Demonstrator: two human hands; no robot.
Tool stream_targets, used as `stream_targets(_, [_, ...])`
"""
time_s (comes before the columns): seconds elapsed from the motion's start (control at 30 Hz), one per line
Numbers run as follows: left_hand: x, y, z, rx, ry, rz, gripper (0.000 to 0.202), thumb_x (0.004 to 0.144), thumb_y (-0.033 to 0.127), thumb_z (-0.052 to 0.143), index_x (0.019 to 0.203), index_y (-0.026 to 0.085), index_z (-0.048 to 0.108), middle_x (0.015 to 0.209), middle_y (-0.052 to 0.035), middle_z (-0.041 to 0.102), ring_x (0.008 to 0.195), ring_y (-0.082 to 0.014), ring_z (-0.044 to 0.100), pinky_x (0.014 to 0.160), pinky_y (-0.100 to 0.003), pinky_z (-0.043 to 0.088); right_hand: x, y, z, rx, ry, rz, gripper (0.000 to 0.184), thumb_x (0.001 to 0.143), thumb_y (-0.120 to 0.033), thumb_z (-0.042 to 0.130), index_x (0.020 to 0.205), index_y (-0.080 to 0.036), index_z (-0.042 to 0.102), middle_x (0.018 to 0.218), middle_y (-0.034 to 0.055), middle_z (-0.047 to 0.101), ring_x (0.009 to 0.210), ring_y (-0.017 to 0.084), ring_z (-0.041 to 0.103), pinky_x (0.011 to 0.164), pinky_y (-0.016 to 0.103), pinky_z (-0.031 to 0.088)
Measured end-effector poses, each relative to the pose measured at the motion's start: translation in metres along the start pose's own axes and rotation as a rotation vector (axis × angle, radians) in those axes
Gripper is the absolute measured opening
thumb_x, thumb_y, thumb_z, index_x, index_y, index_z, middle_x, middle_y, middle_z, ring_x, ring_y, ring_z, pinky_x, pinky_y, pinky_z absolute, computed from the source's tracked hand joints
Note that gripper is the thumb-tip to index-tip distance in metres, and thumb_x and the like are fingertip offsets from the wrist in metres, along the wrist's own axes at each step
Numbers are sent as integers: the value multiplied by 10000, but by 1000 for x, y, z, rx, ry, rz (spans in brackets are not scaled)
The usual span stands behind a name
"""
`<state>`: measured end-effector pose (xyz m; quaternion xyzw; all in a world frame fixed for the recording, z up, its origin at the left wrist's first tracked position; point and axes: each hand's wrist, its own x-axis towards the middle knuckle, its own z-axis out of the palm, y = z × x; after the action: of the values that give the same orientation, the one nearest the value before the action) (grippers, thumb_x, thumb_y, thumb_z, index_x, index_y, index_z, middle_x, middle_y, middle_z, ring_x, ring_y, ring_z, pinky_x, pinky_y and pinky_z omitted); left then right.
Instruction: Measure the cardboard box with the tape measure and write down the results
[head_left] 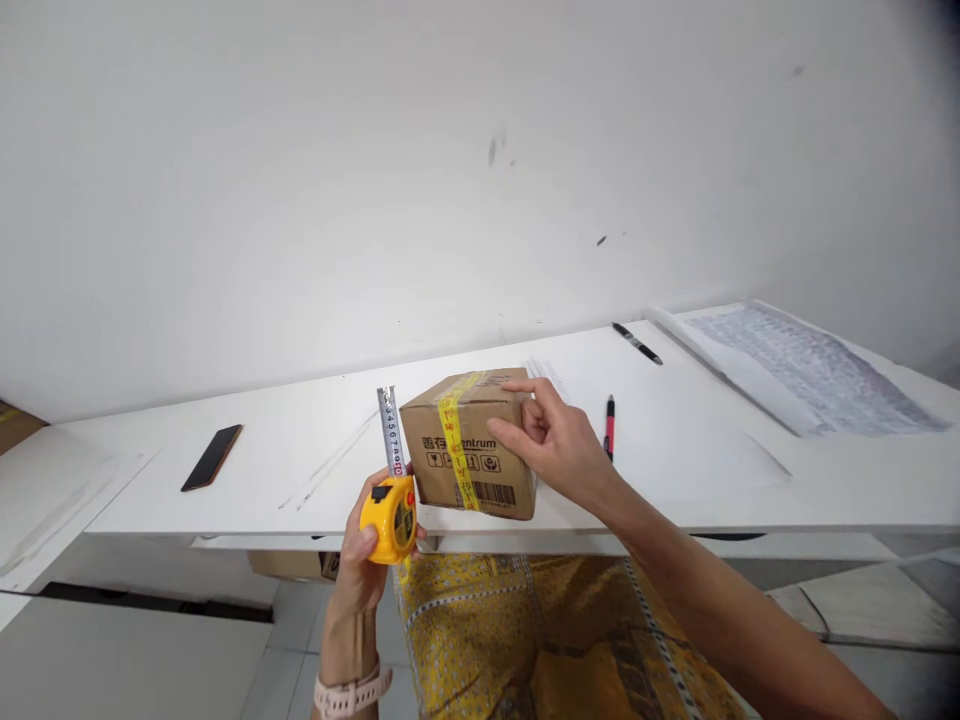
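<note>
My left hand [364,545] is wrapped round a yellow tape measure [388,518]. Its short metal blade [391,430] sticks out upward, beside the left edge of a small cardboard box [472,455]. Yellow tape runs over the top and front of the box, and print and a barcode show on its front. With thumb and index finger, my right hand [551,430] grips the box at its upper right corner; the other fingers are curled. The box is slightly tilted near the front edge of the desk, and whether it rests on the desk I cannot tell.
On the white desk [300,440], a dark phone [213,458] lies to the left. Right of the box are a red pen [610,428], a black pen [637,344] and sheets covered in writing [810,365]. A white wall [375,200] stands behind. Another box [289,565] sits below the desk.
</note>
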<state>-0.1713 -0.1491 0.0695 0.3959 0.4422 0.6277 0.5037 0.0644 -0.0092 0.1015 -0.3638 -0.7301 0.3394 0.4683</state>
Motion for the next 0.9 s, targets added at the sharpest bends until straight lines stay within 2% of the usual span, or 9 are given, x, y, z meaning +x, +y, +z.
stream_targets(0.07, [-3, 7, 9, 34, 34, 26, 713, 628, 557, 778, 1236, 247, 573, 1468, -149, 480, 671, -202, 678, 483, -301, 553, 10, -3, -3, -90, 144, -89, 268, 851, -461, 613, 1014, -251, 579, 763, 20, 560, 726, 208, 551, 679, 385, 474])
stream_targets(0.13, [-8, 11, 21, 57, 66, 57, 718, 630, 569, 779, 1250, 271, 574, 1554, -132, 382, 690, -202, 674, 494, -310, 558, 18, 0, -5, -126, 242, -206, 159, 853, -384, 599, 929, -248, 570, 1029, 92, 610, 1011, 281, 565, 864, 472, 471])
stream_targets(0.17, [-11, 12, 27, 57, 60, 60, 726, 628, 576, 779, 1258, 277, 575, 1553, -126, 382, 697, -205, 672, 496, -314, 558, 20, 4, -5, -100, 238, -249, 124, 867, -347, 573, 943, -249, 569, 1146, 105, 598, 1124, 298, 536, 937, 499, 447])
stream_targets(0.23, [-15, 12, 40, 26, 2, 28, 750, 626, 593, 769, 1276, 275, 573, 1479, -130, 467, 700, -222, 675, 484, -320, 555, 23, 10, -6, 16, 131, -273, 146, 910, -295, 500, 1035, -261, 566, 1256, 96, 589, 1206, 284, 523, 998, 503, 428])
stream_targets(0.33, [-11, 12, 57, -63, -126, -76, 771, 606, 581, 778, 1273, 255, 575, 1320, -145, 587, 688, -236, 688, 457, -300, 551, 24, 17, -6, 146, -14, -263, 211, 939, -262, 446, 1118, -269, 558, 1210, 73, 639, 1155, 246, 577, 998, 467, 447])
stream_targets(0.47, [3, 7, 67, -154, -190, -152, 709, 620, 527, 792, 1235, 231, 598, 1204, -143, 649, 644, -197, 691, 441, -231, 543, 26, 20, -6, 187, 13, -266, 194, 930, -253, 453, 1085, -255, 570, 1162, 73, 648, 1114, 234, 593, 969, 444, 464])
stream_targets(0.7, [5, -5, 63, -197, -222, -200, 623, 676, 512, 765, 1216, 243, 610, 1211, -135, 654, 649, -198, 706, 452, -225, 565, 31, 17, -8, 207, -3, -262, 196, 913, -245, 453, 1063, -259, 578, 1111, 57, 652, 1045, 230, 602, 918, 431, 480])
stream_targets(0.9, [4, -10, 63, -247, -230, -236, 644, 687, 508, 750, 1239, 206, 610, 1207, -153, 655, 625, -192, 708, 435, -210, 565, 36, 11, -14, 62, -57, -428, 470, 920, -140, 360, 1289, -334, 575, 1165, 30, 649, 1071, 210, 594, 945, 430, 481])
